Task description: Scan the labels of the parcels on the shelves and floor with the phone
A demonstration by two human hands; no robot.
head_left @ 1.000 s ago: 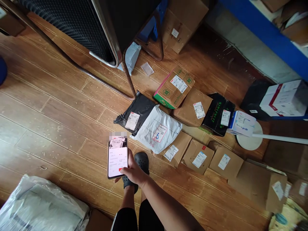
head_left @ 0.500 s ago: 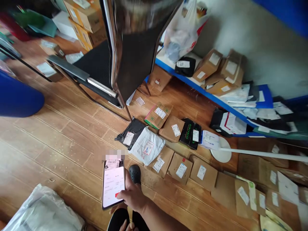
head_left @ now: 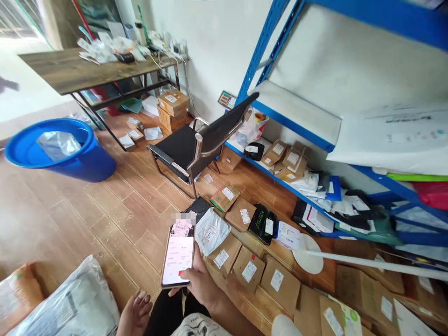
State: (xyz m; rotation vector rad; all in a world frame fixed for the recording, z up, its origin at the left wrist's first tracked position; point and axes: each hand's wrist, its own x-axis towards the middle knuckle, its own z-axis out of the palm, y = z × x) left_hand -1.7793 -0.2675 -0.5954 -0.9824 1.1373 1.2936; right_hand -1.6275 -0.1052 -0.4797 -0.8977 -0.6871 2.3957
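Observation:
My right hand (head_left: pixel 200 281) is wrapped around a smartphone (head_left: pixel 178 256), its thumb resting on a red button low on the lit screen. The upper part of the screen shows a label with a barcode, and a blurred patch covers its top edge. At the bottom of the view, beside my knee, my left hand (head_left: pixel 136 310) hangs empty with loosely bent fingers a little apart. Just past the phone lie a white mailer bag (head_left: pixel 212 232) marked 6 and a black mailer bag (head_left: pixel 198 207), partly hidden behind the phone.
Labelled cardboard boxes (head_left: pixel 248 270) stand in rows on the wooden floor. Blue shelving (head_left: pixel 294 123) with parcels runs along the wall. A black chair (head_left: pixel 178 151), a blue bin (head_left: pixel 84 161) and a desk (head_left: pixel 70 70) are farther off. A large plastic-wrapped parcel (head_left: pixel 75 298) lies at lower left.
My view has tilted up, bringing the desk, whole bin and upper shelves into sight. The phone stays in my right hand, now further right in view. My left hand has moved left from my lap.

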